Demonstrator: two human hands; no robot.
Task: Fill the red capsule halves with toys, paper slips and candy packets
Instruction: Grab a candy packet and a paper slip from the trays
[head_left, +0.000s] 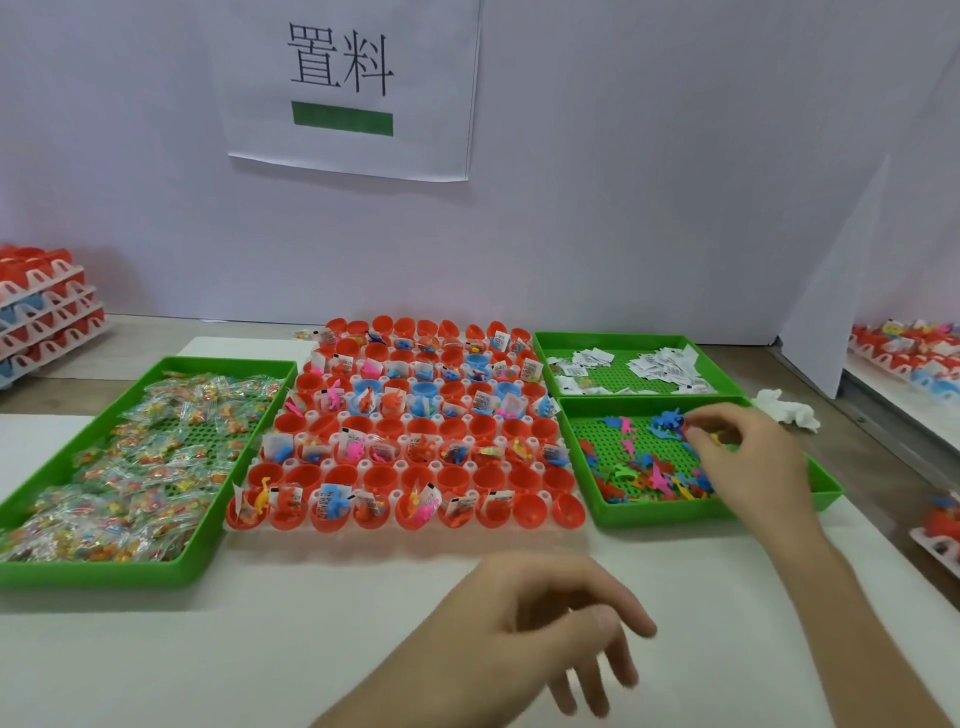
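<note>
A white rack of red capsule halves (405, 431) sits mid-table; many hold toys and paper slips, a few halves are blue. At the left, a green tray (62, 571) is piled with clear candy packets (130, 467). On the right stand two green trays: the far one (540, 345) with white paper slips (660, 364), the near one (649, 514) with small coloured toys (639, 467). My right hand (748, 457) reaches over the toy tray, fingertips pinched among the toys. My left hand (545, 618) hovers above the table in front of the rack, fingers loosely apart, holding nothing.
Stacked racks of red and blue capsule halves (41, 312) stand at the far left. More filled racks (904, 353) lie at the right behind a white partition. A crumpled white tissue (784, 410) lies beside the toy tray. A paper sign (348, 83) hangs on the back wall.
</note>
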